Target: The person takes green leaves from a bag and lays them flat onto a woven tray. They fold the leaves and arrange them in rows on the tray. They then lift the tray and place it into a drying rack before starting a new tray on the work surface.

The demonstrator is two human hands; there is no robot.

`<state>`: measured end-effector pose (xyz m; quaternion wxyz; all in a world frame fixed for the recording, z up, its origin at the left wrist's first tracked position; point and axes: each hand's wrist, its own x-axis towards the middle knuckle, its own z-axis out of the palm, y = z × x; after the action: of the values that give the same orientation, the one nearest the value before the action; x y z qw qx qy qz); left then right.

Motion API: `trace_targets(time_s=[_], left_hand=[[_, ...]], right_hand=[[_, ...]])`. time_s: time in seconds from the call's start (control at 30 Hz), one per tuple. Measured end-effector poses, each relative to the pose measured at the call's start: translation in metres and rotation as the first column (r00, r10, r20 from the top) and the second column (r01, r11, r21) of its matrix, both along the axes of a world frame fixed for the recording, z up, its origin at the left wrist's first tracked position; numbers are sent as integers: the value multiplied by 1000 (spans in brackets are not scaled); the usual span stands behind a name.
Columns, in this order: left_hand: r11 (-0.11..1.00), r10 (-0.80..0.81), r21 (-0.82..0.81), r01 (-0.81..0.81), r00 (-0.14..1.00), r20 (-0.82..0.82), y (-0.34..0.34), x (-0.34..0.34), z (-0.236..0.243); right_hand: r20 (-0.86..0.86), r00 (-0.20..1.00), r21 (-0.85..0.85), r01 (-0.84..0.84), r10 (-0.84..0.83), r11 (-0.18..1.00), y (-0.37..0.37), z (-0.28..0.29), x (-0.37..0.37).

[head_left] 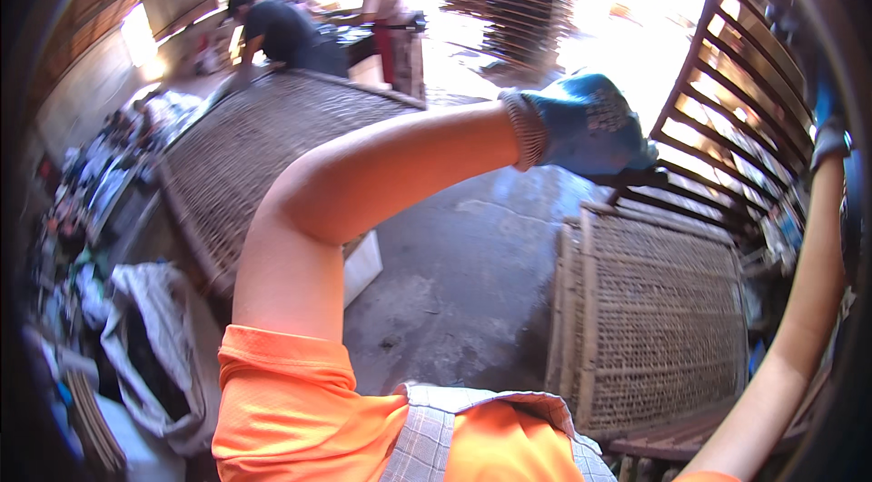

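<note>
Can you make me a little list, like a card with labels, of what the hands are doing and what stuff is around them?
left hand: left hand in a blue glove, closed on a dark slatted frame
right hand: right hand, also gloved, gripping the same frame near the picture's right edge
below the frame: woven cane panel standing on the concrete floor
on the left: big woven mat on a frame
far back: other people working at a table

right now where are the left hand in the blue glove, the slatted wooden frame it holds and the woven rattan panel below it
left hand in the blue glove (586, 123), head view, back of the glove
slatted wooden frame (727, 109), head view, a middle slat
woven rattan panel (663, 318), head view, centre of the weave
</note>
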<state>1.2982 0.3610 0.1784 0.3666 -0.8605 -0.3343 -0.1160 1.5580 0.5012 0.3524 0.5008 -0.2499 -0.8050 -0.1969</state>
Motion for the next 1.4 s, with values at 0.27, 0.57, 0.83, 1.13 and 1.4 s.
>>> trace_targets(time_s=[0.27, 0.57, 0.83, 1.13, 1.4], left_hand=[[912, 406, -115, -394, 906, 120, -259, -113, -73], [564, 709, -632, -531, -80, 700, -604, -111, -211], [631, 281, -561, -536, -516, 809, -727, -142, -247], [663, 227, -534, -524, -538, 812, -735, -268, -242], [921, 86, -318, -224, -680, 728, -704, -445, -296]], right_hand=[[-214, 451, -474, -824, 867, 311, -46, -190, -245], [320, 782, -780, -103, 535, 617, -283, -410, -551], [555, 766, -510, 4, 326, 860, -258, -532, -559], [467, 774, -459, -200, 427, 865, -308, -505, -544], [503, 790, -505, -62, 352, 861, -327, -488, -532]])
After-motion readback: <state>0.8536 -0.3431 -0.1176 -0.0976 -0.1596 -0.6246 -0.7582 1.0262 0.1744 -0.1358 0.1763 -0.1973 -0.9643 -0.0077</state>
